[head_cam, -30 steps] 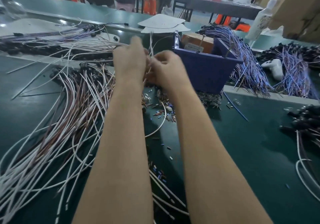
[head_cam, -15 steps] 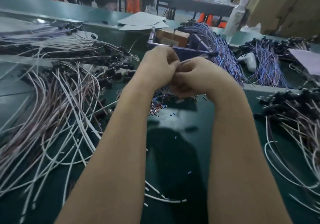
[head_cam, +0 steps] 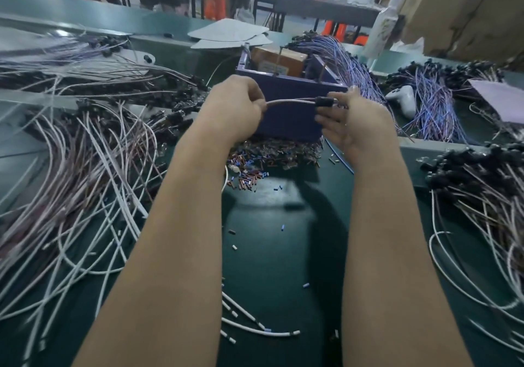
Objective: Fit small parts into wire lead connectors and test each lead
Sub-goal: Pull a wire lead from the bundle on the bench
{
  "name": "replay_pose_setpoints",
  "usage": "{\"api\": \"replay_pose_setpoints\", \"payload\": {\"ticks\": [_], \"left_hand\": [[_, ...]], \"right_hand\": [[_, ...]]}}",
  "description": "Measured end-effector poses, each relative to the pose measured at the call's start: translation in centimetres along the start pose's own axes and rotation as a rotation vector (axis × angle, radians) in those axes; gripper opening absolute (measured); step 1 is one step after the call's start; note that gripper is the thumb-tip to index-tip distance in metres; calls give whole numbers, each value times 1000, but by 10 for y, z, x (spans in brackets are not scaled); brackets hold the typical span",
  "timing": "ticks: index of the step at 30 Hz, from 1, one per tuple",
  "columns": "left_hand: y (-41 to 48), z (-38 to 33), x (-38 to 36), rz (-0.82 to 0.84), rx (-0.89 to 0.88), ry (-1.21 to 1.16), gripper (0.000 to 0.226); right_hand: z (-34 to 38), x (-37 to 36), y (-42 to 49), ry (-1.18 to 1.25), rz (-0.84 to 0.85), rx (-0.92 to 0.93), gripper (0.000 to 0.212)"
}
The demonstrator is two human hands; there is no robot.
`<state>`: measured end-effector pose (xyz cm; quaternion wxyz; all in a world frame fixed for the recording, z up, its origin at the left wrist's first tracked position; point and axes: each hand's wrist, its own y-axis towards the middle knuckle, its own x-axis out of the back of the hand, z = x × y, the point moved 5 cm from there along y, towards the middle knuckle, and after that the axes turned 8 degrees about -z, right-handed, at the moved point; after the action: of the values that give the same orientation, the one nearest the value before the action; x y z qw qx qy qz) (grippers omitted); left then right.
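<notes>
The left hand (head_cam: 232, 106) and right hand (head_cam: 354, 123) are bare, forearms (head_cam: 175, 239) likewise.

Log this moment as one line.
left hand pinches wire lead | right hand at black connector, grip unclear | lead spans both hands

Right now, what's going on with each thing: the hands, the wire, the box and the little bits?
Left hand: pinching the lead.
Right hand: fingers fairly straight, at the connector; grip unclear.
Lead: off the table, stretched between both hands.
Connector: on the lead's right end.
Bin: upright, open-topped.
Small parts: piled loose in front of the bin.
</notes>
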<state>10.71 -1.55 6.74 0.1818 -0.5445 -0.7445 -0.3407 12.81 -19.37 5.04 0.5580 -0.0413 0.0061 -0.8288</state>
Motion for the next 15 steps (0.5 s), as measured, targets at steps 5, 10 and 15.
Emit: {"api": "replay_pose_setpoints", "payload": {"ticks": [5, 10, 15], "left_hand": [[0, 7, -3, -10, 59, 11, 12], [-1, 12, -8, -34, 124, 5, 15], [0, 17, -14, 2, 131, 29, 17]], "right_hand": [[-2, -12, -4, 284, 123, -125, 29], [0, -11, -6, 316, 159, -74, 24], [2, -14, -9, 205, 186, 6, 19]]}}
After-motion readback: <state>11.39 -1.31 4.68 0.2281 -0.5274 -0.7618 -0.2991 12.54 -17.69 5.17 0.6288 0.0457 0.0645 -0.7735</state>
